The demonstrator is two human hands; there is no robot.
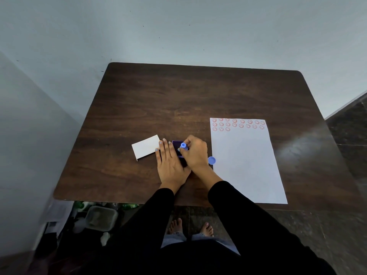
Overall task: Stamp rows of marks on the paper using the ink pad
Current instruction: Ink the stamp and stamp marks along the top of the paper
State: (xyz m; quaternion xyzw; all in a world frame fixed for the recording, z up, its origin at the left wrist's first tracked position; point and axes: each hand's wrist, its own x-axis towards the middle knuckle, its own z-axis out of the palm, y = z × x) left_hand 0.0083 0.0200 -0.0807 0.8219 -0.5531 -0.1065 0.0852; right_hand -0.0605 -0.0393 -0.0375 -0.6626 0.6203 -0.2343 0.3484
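My right hand (195,153) is closed around a small blue stamp (183,145) and presses it down on the dark purple ink pad (176,144) in the middle of the table. My left hand (168,161) lies flat beside the pad on its left, fingers spread, touching its edge. A white paper sheet (246,165) lies to the right. Two full rows of red smiley marks (238,124) and a short third row run along its top edge.
A white box lid (146,147) rests left of my left hand. A blue cap (212,160) sits at the paper's left edge. The dark wooden table (178,100) stands against a wall. Containers and bottles lie on the floor under its front left corner.
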